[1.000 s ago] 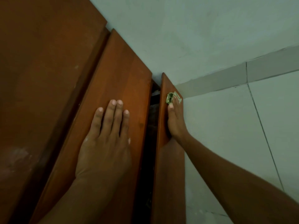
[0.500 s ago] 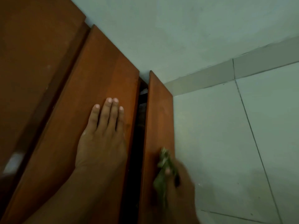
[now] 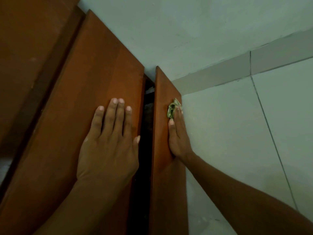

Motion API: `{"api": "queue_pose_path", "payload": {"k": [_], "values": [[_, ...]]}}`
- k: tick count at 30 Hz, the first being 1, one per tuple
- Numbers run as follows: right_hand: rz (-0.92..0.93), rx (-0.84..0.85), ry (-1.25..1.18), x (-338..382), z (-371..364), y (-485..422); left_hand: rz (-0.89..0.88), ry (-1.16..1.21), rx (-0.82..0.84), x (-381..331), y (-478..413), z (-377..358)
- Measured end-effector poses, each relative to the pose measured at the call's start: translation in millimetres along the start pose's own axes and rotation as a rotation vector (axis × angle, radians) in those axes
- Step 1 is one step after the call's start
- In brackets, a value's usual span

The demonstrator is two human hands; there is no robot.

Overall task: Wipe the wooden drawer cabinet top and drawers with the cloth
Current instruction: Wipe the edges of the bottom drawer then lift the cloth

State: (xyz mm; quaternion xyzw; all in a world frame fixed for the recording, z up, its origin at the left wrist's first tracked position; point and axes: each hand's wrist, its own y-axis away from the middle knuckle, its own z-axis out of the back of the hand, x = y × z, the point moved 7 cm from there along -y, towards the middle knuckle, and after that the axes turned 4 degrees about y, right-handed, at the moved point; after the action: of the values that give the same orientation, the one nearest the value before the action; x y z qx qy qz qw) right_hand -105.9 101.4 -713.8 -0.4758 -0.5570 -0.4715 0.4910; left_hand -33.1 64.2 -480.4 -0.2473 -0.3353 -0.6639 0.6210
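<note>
The wooden drawer cabinet (image 3: 94, 78) is smooth, flat, orange-brown wood beside a pale tiled floor (image 3: 237, 133). One drawer (image 3: 166, 167) sticks out, with a dark gap that hides its inside. The left hand (image 3: 108, 146) lies flat and spread on the wood. The right hand (image 3: 177, 134) presses a small crumpled green cloth (image 3: 172, 108) against the drawer front, mostly covered by fingers.

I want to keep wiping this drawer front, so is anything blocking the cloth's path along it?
Nothing visible does. The right hand presses the cloth on the drawer front, whose visible surface is bare wood.
</note>
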Motion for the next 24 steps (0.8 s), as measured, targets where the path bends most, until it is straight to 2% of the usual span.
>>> {"api": "queue_pose_path", "payload": {"k": [8,13,16,18,20,22,24], "values": [[-0.016,-0.015,0.043,-5,-38,-26,0.013,0.076,-0.035,2,1,0],[-0.075,-0.045,0.045,-10,-36,-47,-0.009,0.020,-0.032,1,1,-3],[-0.129,-0.108,0.040,-11,-26,-73,-0.040,-0.001,0.046,-2,2,-3],[-0.275,-0.212,-0.020,-19,-14,-84,-0.054,-0.033,0.075,-4,1,-3],[-0.434,-0.303,-0.202,-28,-1,-80,-0.050,-0.049,0.082,-4,1,-3],[-0.474,-0.345,-0.391,-25,12,-59,-0.034,-0.045,0.077,-5,0,-3],[-0.405,-0.327,-0.422,-10,20,-5,-0.014,-0.033,0.058,-5,-2,-5]]}}
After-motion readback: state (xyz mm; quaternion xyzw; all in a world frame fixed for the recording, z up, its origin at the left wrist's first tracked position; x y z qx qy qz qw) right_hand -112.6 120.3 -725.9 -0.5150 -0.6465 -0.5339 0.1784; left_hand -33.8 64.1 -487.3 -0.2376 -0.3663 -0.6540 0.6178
